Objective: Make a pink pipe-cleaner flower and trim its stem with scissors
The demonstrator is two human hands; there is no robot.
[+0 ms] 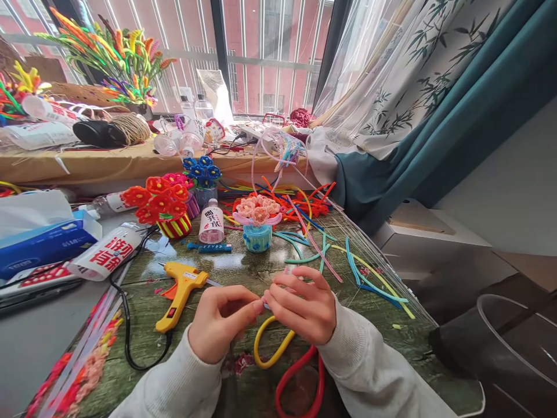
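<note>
Left hand: thumb and forefinger [243, 302] closed in a pinch on a small pink piece [263, 301]; the hand [215, 325] itself is loosely curled, not clenched.
Right hand: fingertips meet the same piece, upper fingers raised and spread; whether this hand [307, 307] grips or only steadies, I cannot tell.
Pink piece: between the two hands, just above the bench [237, 266], nearer me than the blue pot of pink flowers [257, 239].
Working it well: pinch lightly near the end, brace the wrists, turn the piece in small steps, and let one hand anchor while the other shapes; hard squeezing would probably flatten so small a part.
Loops: yellow loop [261, 355] and red loop [282, 386] lie by the right wrist; best kept from snagging the sleeve.
Glue gun: yellow glue gun [181, 293] on its side beside the left hand, black cord [127, 342] trailing; presumably hot, so keep the left forearm off its nozzle.
Hidden: right thumb, behind the fingers; most of the pink piece, covered by fingertips, so its shape and material stay uncertain.
Cut off: red loop at the lower edge; dark bin [472, 354] at the right.
Hard to make out: a pale bluish bit under the pinch; the tangled strips [300, 203] at the back.
</note>
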